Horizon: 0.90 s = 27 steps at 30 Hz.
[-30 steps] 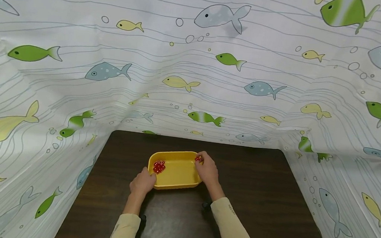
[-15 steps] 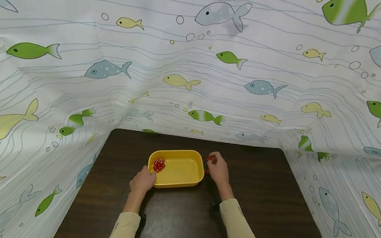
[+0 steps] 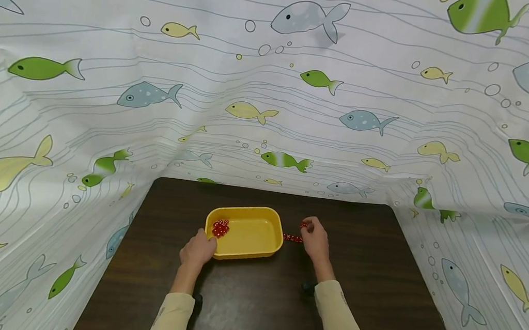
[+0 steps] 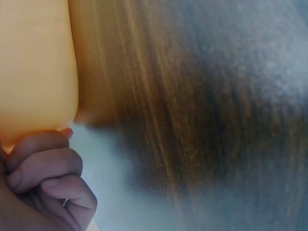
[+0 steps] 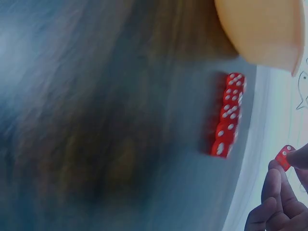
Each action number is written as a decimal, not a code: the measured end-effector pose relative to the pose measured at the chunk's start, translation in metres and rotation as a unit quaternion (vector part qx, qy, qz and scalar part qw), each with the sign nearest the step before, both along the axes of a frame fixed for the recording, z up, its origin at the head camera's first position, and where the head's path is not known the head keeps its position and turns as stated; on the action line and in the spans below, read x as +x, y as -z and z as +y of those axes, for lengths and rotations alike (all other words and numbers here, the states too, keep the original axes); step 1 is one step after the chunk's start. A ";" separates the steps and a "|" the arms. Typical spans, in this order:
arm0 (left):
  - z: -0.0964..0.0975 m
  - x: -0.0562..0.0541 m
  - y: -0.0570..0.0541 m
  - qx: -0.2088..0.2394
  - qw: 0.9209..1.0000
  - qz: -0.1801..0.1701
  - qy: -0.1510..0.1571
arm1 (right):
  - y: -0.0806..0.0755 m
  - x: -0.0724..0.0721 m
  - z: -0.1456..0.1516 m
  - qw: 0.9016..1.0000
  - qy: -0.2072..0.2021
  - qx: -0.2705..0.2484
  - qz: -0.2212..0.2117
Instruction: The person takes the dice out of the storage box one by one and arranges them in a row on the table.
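Observation:
A yellow rectangular tray [image 3: 250, 238] sits on the dark table, with several red dice [image 3: 220, 228] heaped in its left end. My left hand [image 3: 198, 248] grips the tray's near left corner; in the left wrist view its fingers curl at the tray wall [image 4: 38, 67]. Right of the tray runs a straight row of red dice [image 3: 292, 237] with white pips, the dice touching one another. My right hand [image 3: 316, 239] is raised beside the right end of this row. Between thumb and fingertip it pinches a single red die [image 5: 285, 156], apart from the row.
Brown wood-grain table [image 3: 244, 308] surrounds the tray. A white fish-print cloth [image 3: 295, 131] rises along the table's back and both sides.
My right hand has moved rightward from over the tray's right end, still pinching a die. More of the dice row has come into sight. The left hand stays on the tray.

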<state>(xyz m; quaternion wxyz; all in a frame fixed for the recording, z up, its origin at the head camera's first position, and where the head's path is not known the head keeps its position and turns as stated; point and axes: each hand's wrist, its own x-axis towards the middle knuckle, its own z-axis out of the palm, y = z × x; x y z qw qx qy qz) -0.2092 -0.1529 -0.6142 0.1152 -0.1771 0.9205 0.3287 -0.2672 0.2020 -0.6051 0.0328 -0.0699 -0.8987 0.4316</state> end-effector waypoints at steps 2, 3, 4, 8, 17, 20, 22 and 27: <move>0.000 0.000 0.000 0.000 1.000 -0.001 0.000 | 0.002 0.001 0.004 1.000 0.004 0.002 -0.009; 0.000 0.000 0.000 0.000 1.000 -0.001 0.000 | 0.004 0.002 0.006 1.000 0.006 0.002 -0.014; 0.000 -0.001 0.000 0.001 1.000 -0.001 -0.001 | 0.005 0.002 0.008 1.000 0.006 0.005 -0.018; 0.001 -0.001 -0.001 0.002 1.000 -0.004 -0.001 | 0.013 0.005 0.015 0.999 0.002 0.023 -0.030; 0.000 -0.001 -0.001 0.003 1.000 -0.003 -0.006 | 0.025 0.008 0.023 0.998 -0.005 0.046 -0.039; 0.000 -0.001 0.000 0.003 1.000 -0.002 -0.008 | 0.026 0.009 0.023 0.998 -0.008 0.048 -0.045; 0.000 -0.001 0.000 0.003 1.000 -0.003 -0.009 | 0.026 0.010 0.023 0.997 -0.008 0.051 -0.050; 0.001 -0.001 0.002 0.001 1.000 -0.004 -0.008 | 0.027 0.014 0.022 0.997 -0.010 0.059 -0.053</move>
